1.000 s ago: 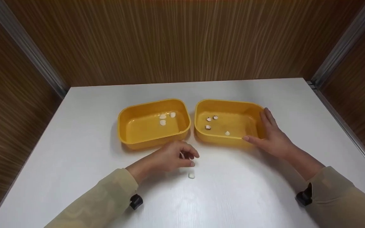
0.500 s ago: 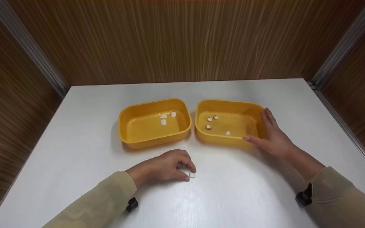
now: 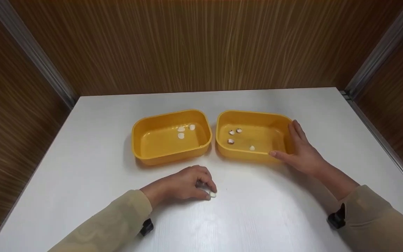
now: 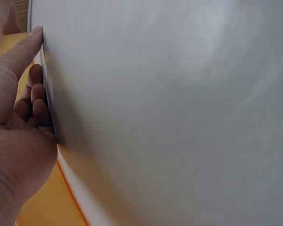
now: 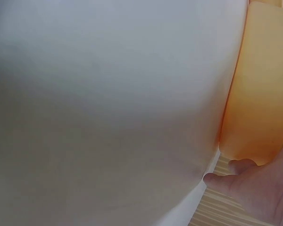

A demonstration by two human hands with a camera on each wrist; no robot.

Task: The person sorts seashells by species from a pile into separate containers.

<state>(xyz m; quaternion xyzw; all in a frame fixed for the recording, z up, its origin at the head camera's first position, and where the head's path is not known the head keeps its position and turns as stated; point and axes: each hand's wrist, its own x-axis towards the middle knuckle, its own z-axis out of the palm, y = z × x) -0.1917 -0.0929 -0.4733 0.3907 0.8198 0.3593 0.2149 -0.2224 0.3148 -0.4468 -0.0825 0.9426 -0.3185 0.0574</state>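
In the head view, my left hand [image 3: 189,183] lies low over the white table, thumb and forefinger pinching a small white piece [image 3: 213,194]. Too small to name, the piece still sits at table level. My right hand [image 3: 304,154] holds the near right corner of the right yellow container [image 3: 247,154], its thumb on the front rim and its fingers along the end wall. Three brown-edged white bits [image 3: 231,141] and a plain white one [image 3: 252,148] lie inside. The left wrist view shows my left hand [image 4: 19,141] from the palm side, its fingertips partly hidden.
Left of that container stands a second yellow container [image 3: 166,157], a narrow gap between them. Three flat white pieces [image 3: 181,135] lie in it. The white table [image 3: 257,217] ends at a wood-grain back panel [image 3: 201,45], with similar panels at both sides.
My left hand has come down and toward the near side, its thumb and forefinger closing on the white piece. The right hand and both containers have kept their places.
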